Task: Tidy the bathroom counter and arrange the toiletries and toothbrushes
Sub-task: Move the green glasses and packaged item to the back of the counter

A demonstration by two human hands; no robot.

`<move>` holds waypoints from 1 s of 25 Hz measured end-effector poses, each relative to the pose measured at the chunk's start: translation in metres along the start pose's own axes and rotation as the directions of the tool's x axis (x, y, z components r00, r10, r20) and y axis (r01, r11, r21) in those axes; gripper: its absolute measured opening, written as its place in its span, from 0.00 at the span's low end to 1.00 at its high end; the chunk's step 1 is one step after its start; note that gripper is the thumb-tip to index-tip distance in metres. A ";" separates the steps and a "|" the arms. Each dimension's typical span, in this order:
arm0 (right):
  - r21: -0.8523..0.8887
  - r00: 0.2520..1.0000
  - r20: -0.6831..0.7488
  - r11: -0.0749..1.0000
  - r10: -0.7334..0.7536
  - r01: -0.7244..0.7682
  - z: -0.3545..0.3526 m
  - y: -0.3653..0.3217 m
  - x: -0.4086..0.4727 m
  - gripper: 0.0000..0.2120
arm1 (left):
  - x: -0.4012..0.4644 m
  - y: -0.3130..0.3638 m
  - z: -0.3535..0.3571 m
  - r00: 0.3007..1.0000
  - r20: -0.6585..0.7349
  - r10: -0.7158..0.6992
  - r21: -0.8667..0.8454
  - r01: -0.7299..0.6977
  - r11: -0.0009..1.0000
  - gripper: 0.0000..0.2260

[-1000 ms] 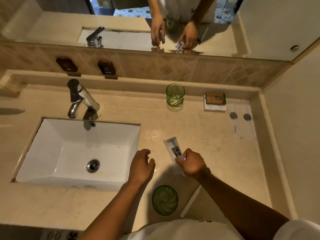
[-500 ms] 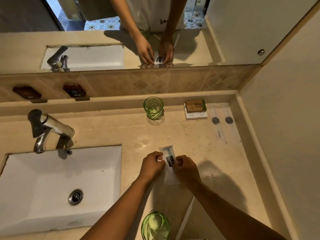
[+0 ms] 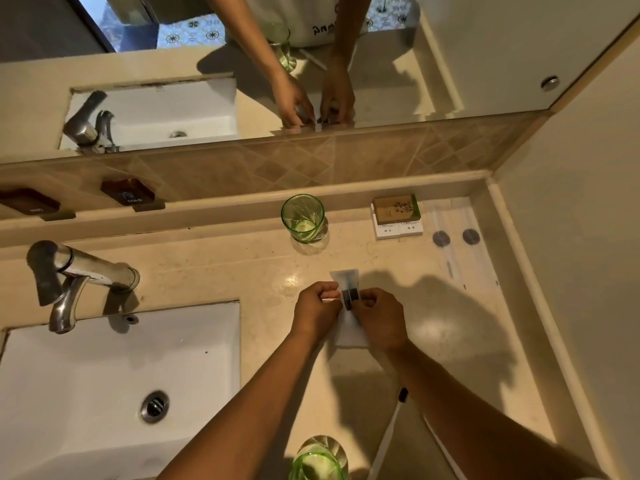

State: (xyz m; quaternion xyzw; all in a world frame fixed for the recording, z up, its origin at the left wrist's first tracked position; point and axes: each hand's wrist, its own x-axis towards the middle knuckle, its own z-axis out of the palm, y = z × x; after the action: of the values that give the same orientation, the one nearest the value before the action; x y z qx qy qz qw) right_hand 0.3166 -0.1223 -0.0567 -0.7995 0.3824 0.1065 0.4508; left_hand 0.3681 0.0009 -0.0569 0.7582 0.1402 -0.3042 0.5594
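Both hands over counter, mid-right of sink. Left hand + right hand pinching clear toiletry packet betw. fingertips, held just above counter. Green glass upright nr back ledge; second green glass at front edge. Toothbrush flat beside it.

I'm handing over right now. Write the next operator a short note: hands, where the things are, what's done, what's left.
Left hand and right hand both pinch the plastic packet above the counter; whether it's open, can't tell.
Far glass stands empty by the back ledge, boxes beside it. Near glass and a loose toothbrush at the front edge.
Left: unpack the packet, put the brushes in glasses.
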 end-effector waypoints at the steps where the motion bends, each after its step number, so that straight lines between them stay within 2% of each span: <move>1: -0.003 1.000 -0.013 1.000 -0.009 0.009 -0.003 -0.004 0.008 0.09 | 0.006 0.007 0.003 1.000 0.003 0.020 -0.008 -0.020 1.000 0.12; 4: -0.020 0.998 -0.051 0.999 -0.044 0.043 -0.012 -0.018 0.030 0.10 | 0.023 0.020 0.011 0.997 0.027 0.070 0.010 -0.070 0.998 0.16; 6: -0.029 0.992 -0.099 0.997 -0.078 0.076 -0.015 -0.022 0.040 0.10 | 0.028 0.026 0.017 0.985 0.023 0.169 0.109 -0.171 0.979 0.17; 9: -0.046 0.967 -0.156 0.979 -0.203 0.198 -0.016 -0.014 0.040 0.13 | 0.025 0.012 0.018 0.893 -0.024 0.449 0.373 -0.408 0.833 0.15; 12: -0.104 0.925 -0.147 0.936 -0.350 0.337 -0.013 0.008 0.027 0.12 | 0.013 -0.012 0.014 0.828 0.051 0.558 0.463 -0.514 0.722 0.20; 13: -0.145 0.914 -0.124 0.918 -0.386 0.368 -0.011 0.015 0.022 0.11 | 0.012 -0.021 0.014 0.793 0.118 0.597 0.517 -0.563 0.645 0.23; 14: -0.169 0.909 -0.098 0.907 -0.404 0.385 -0.010 0.019 0.019 0.11 | 0.013 -0.027 0.015 0.745 0.206 0.634 0.639 -0.593 0.490 0.24; 15: -0.167 0.911 -0.071 0.905 -0.406 0.390 -0.008 0.022 0.017 0.12 | 0.016 -0.033 0.016 0.709 0.328 0.624 0.756 -0.594 0.276 0.24; 16: -0.159 0.915 -0.042 0.907 -0.401 0.390 -0.006 0.023 0.017 0.13 | 0.018 -0.036 0.016 0.716 0.425 0.555 0.813 -0.571 0.114 0.25; 17: -0.158 0.916 -0.021 0.906 -0.401 0.393 -0.005 0.023 0.017 0.15 | 0.020 -0.036 0.016 0.748 0.460 0.479 0.828 -0.556 0.075 0.26; 20: -0.193 0.911 0.006 0.893 -0.412 0.405 -0.002 0.018 0.023 0.17 | 0.026 -0.030 0.014 0.809 0.411 0.421 0.845 -0.512 0.158 0.28; 23: -0.211 0.906 -0.004 0.886 -0.423 0.413 -0.002 0.008 0.033 0.19 | 0.031 -0.020 0.015 0.816 0.389 0.428 0.857 -0.491 0.157 0.29; 25: -0.227 0.900 -0.007 0.877 -0.436 0.423 -0.002 0.001 0.040 0.19 | 0.035 -0.012 0.017 0.831 0.351 0.431 0.842 -0.482 0.242 0.29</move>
State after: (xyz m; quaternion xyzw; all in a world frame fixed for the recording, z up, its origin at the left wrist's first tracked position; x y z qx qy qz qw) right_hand 0.3428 -0.1445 -0.0765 -0.9120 0.1942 0.0221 0.3607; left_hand 0.3835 -0.0153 -0.0911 0.9346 -0.2875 -0.1713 0.1202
